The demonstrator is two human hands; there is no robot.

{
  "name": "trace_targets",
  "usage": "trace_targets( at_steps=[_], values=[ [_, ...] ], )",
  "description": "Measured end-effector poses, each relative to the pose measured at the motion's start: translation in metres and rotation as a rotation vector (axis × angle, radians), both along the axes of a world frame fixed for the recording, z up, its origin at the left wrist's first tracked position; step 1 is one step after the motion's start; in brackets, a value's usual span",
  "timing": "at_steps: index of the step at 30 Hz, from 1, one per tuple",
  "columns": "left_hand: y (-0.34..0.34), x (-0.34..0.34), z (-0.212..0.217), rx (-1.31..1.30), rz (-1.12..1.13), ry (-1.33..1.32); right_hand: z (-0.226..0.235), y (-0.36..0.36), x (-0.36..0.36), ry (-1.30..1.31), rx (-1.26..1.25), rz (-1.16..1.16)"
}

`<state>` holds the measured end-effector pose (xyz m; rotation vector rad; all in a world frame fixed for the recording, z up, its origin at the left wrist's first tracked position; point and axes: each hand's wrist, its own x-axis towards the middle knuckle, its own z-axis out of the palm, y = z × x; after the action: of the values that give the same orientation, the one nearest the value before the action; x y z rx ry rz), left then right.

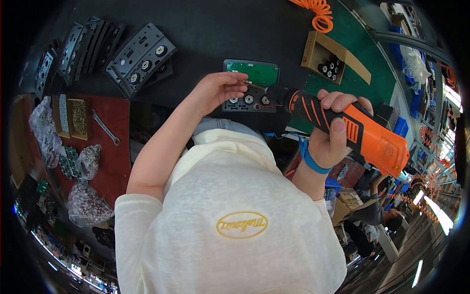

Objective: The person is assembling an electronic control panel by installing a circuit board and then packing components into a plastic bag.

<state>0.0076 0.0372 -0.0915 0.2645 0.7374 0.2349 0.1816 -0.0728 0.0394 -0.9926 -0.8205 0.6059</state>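
Observation:
My right hand [338,122] is wrapped round an orange and black cordless screwdriver [360,130], its black chuck pointing left. The thin bit reaches toward the fingertips of my left hand [220,90]. Those fingers are pinched together at the bit's tip; whatever small thing they hold is too small to make out. Just beneath the tip lies a black metal panel [257,106] with several round silver-coloured fittings in a row. Behind it, a green circuit board [263,74] sits in a dark frame, partly hidden by my left hand.
Assembled black panels [142,59] are stacked at the far left. An open cardboard box [318,56] of fittings stands at right, below an orange coiled hose [320,19]. A wrench [105,127], a box of small screws [78,117] and plastic bags [88,203] lie left. Another person [377,215] is at right.

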Motion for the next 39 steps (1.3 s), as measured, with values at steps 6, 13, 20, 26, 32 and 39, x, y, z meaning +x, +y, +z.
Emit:
trace_targets(
  at_steps=[6,13,20,26,32,39],
  values=[
    [-0.004,0.0,-0.007,0.041,-0.032,0.109,0.003,0.002,-0.002,-0.012,-0.009,0.024],
    [-0.004,-0.005,-0.017,-0.146,0.007,-0.062,0.001,0.005,-0.001,0.023,0.009,0.01],
    [-0.004,-0.004,-0.017,-0.2,0.033,-0.038,0.001,0.009,-0.003,-0.021,0.016,0.067],
    [-0.001,-0.005,-0.014,-0.092,-0.024,0.029,0.0,0.011,-0.003,0.039,-0.002,0.072],
    [-0.003,-0.007,-0.015,-0.172,0.039,-0.003,-0.001,0.013,-0.008,-0.03,-0.004,0.106],
    [-0.008,-0.007,-0.014,-0.325,0.16,-0.032,-0.001,0.016,-0.012,-0.067,0.02,0.11]
  ],
)
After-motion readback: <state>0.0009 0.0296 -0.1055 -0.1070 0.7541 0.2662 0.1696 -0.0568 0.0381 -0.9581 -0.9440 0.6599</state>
